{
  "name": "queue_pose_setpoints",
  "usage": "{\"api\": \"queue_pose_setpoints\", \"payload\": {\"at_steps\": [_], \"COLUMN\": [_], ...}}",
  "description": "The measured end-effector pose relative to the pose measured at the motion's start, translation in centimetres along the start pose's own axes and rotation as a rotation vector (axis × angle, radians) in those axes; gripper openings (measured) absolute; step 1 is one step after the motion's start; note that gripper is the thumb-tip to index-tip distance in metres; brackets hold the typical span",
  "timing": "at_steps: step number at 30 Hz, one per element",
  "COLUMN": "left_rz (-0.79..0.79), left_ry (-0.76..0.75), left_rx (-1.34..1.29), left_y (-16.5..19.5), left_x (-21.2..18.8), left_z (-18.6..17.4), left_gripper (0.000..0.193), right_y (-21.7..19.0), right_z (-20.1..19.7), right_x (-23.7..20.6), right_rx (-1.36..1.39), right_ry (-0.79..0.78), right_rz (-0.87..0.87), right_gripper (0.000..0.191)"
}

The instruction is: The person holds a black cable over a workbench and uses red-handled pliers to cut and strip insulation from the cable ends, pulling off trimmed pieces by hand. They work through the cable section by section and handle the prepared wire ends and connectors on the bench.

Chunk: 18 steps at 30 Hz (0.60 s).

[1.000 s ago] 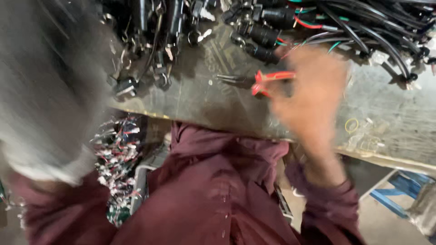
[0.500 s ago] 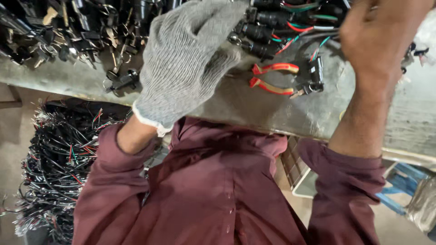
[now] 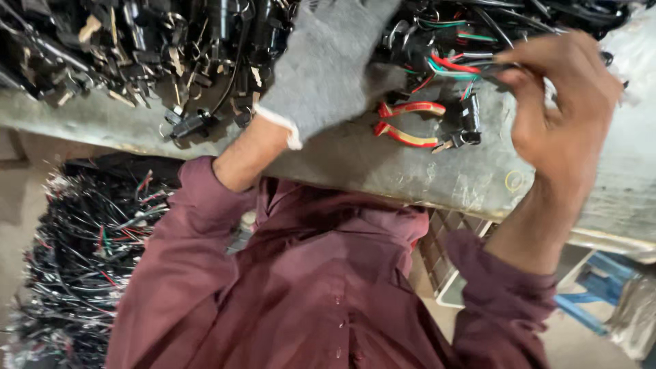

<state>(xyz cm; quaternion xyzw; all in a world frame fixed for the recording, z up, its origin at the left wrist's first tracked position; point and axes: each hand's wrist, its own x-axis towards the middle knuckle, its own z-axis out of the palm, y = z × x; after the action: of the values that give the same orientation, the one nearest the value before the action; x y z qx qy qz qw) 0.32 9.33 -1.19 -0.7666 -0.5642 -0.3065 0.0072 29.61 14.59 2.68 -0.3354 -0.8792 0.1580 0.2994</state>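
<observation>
My left hand [image 3: 328,65], in a grey knit glove, reaches over a heap of black connectors and cables [image 3: 137,48] on a grey workbench [image 3: 410,174]; its fingertips run off the top edge. My bare right hand [image 3: 564,109] pinches a thin bundle of red, green and black wires [image 3: 458,65] above the bench's right part. Red-handled pliers [image 3: 410,123] lie on the bench between the two hands, touched by neither. A small black connector [image 3: 468,123] lies just right of the pliers.
More dark cables cover the bench's back right. A big heap of black and red wire harnesses [image 3: 75,253] lies on the floor at left. A slatted crate [image 3: 441,253] and a blue frame [image 3: 594,294] sit under the bench at right. A small yellow ring [image 3: 512,181] rests near the bench edge.
My gloved left hand has swung in from the blurred left side and up over the connector heap. My right hand has lifted from beside the pliers and now pinches the wires.
</observation>
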Motion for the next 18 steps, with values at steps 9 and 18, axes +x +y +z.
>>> {"api": "queue_pose_setpoints", "payload": {"at_steps": [9, 18], "left_rz": [-0.216, -0.320], "left_ry": [-0.456, -0.559], "left_rx": [-1.235, -0.622], "left_y": [6.2, 9.2], "left_x": [-2.5, -6.9], "left_z": [-1.4, -0.8], "left_gripper": [0.043, 0.036], "right_y": [-4.3, -10.8], "right_z": [3.3, 7.2], "right_x": [-2.4, -7.1], "right_rx": [0.019, 1.556], "right_ry": [0.426, 0.528], "right_rz": [0.027, 0.683], "right_gripper": [0.022, 0.033]}}
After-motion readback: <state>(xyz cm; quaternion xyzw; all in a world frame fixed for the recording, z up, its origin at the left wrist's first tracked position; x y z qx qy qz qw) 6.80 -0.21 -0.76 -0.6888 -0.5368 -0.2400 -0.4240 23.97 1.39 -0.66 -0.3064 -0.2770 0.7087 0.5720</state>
